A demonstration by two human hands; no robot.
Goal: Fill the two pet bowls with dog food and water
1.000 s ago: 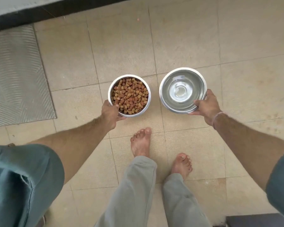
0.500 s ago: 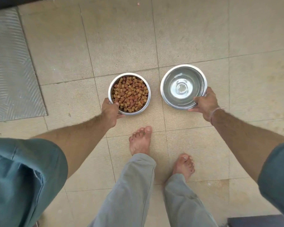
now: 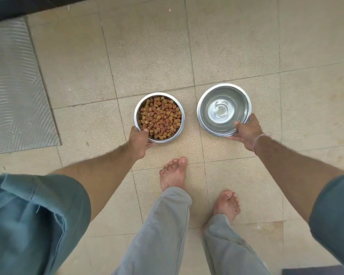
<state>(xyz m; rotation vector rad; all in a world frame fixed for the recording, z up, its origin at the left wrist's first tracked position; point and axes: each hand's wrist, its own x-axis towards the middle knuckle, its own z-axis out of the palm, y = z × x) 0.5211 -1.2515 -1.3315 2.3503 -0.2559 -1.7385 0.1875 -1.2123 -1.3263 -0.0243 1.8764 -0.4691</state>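
Two round steel pet bowls are held side by side above a beige tiled floor. The left bowl (image 3: 180,108) is full of brown dog food (image 3: 160,118); my left hand (image 3: 139,141) grips its near rim with the thumb inside. The right bowl (image 3: 205,100) holds clear water (image 3: 223,110) that lets the bottom show through. My right hand (image 3: 246,132) grips its near right rim, thumb over the edge. Both bowls are level and a short gap apart.
A grey ribbed mat (image 3: 14,86) lies on the floor at the left, with a dark threshold (image 3: 18,6) behind it. My bare feet (image 3: 174,173) stand just below the bowls. A dark object's corner (image 3: 316,271) shows at the bottom right.
The view has shifted slightly and the bowls sit a little lower in the frame. Both hands keep the same grip on their bowls.
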